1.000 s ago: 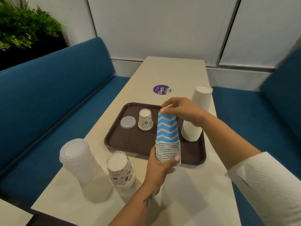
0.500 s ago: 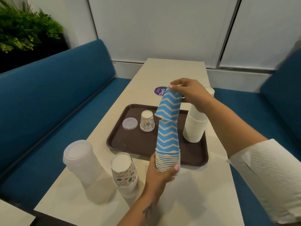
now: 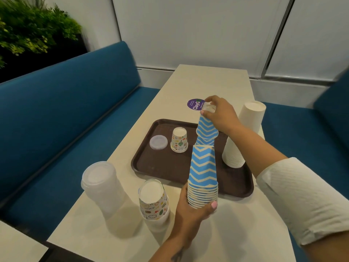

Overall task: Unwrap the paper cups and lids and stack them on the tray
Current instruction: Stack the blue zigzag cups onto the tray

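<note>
The right hand [image 3: 220, 114] has lifted a gripped blue cup [image 3: 206, 127] clear of the stack [image 3: 203, 178] the left hand [image 3: 192, 208] clasps — tray [image 3: 162, 167] placement probably follows.

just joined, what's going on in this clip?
A person is sorting paper cups at a booth table. The left hand grips the base of an upside-down stack of blue zigzag cups, while the right hand pinches the top blue cup, lifted clear of the stack. On the brown tray sit a clear lid, a patterned cup and a white cup stack. A sleeve of lids and patterned cups wait beside it.
</note>
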Demonstrator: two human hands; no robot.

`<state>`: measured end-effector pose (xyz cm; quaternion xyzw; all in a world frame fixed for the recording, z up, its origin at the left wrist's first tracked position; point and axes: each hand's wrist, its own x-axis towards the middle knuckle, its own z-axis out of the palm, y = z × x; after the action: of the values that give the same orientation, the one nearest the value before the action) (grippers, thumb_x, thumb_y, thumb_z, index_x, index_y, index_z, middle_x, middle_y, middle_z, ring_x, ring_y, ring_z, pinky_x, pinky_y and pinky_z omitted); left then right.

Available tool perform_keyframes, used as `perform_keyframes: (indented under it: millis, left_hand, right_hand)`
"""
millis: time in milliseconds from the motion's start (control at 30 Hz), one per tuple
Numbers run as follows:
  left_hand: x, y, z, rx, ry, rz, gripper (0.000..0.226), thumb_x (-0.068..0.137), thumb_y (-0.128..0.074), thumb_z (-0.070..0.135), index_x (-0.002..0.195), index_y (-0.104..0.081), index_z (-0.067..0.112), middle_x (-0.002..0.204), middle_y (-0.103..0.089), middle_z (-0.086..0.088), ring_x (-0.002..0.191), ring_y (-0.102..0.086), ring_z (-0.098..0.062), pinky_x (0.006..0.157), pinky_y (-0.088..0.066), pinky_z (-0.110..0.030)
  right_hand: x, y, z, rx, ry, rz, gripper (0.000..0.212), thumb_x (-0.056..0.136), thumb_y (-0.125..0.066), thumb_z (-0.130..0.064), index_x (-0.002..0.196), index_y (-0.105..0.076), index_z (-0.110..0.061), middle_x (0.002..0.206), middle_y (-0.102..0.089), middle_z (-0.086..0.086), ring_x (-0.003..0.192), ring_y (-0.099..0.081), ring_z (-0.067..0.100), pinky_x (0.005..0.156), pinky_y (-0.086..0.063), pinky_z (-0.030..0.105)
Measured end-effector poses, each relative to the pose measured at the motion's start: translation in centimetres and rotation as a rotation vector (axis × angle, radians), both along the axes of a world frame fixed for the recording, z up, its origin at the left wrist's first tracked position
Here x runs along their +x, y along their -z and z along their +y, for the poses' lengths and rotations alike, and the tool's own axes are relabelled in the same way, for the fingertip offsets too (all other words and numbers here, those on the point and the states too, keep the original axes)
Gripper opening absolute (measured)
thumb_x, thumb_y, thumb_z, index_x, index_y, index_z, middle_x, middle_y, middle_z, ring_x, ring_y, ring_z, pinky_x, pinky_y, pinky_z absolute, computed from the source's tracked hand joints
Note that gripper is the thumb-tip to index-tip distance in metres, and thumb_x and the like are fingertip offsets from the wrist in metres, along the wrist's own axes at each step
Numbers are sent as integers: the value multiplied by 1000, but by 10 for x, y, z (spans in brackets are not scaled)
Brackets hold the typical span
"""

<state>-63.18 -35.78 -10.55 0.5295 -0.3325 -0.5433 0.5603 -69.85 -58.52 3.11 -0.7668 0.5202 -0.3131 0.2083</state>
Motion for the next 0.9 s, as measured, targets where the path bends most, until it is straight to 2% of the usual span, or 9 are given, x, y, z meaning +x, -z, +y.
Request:
perform_keyframes:
  millis: [367, 500, 600, 667, 767, 800, 900]
  left_hand:
    - [5, 1, -5, -15, 9, -32, 85, 54, -88, 35, 129, -50, 23, 115, -68, -4, 102, -67, -25, 81, -58, -39]
    - [4, 1, -6, -19, 8, -20, 83, 54, -87, 33, 128, -51, 23, 113, -69, -3, 98, -68, -23, 74, -58, -35]
    - [2, -2, -9, -8, 2, -19, 83, 50, -85, 37, 125, -52, 26, 109, -71, 0, 95, -70, -21, 72, -59, -35]
    - [1, -4, -12, 5, -11, -14, 82, 47, -85, 39, 121, -52, 28, 104, -72, 2, 90, -71, -19, 71, -59, -35]
    - [-3, -7, -16, 10, -18, -7, 82, 48, -84, 39, 122, -52, 27, 103, -72, 1, 87, -71, -18, 72, -59, -36]
    - [-4, -8, -17, 10, -17, -5, 82, 48, -84, 39, 122, -52, 26, 103, -72, 0, 87, -72, -18, 72, -59, -38]
    - [-6, -13, -18, 3, -18, 1, 82, 46, -84, 40, 121, -52, 27, 103, -71, 1, 87, -72, -18, 74, -60, -38]
  right_hand:
    - [2, 45, -4, 218, -9, 141, 59, 81, -75, -24, 133, -48, -17, 132, -56, 10, 118, -53, 27, 91, -43, 34]
    - [-3, 46, -4, 251, -22, 177, 63, 82, -74, -31, 137, -45, -18, 137, -53, 9, 122, -51, 27, 93, -42, 32]
    - [-7, 29, 4, 168, -7, 82, 53, 90, -63, -40, 136, -47, -19, 137, -54, 6, 120, -52, 23, 89, -38, 28]
    - [-11, 11, 14, 138, -18, -33, 43, 93, -56, -45, 128, -55, -20, 129, -59, 3, 112, -56, 17, 89, -41, 26]
    - [-19, -13, 33, 323, -171, -146, 42, 90, -52, -55, 113, -62, -22, 110, -67, 1, 99, -65, 19, 90, -51, 36]
    - [-23, -19, 40, 420, -238, -135, 42, 88, -53, -56, 111, -63, -22, 107, -67, 2, 98, -65, 20, 88, -53, 35]
    - [-30, -27, 54, 537, -376, 43, 37, 82, -64, -50, 110, -62, -25, 110, -64, 1, 99, -63, 17, 86, -54, 32]
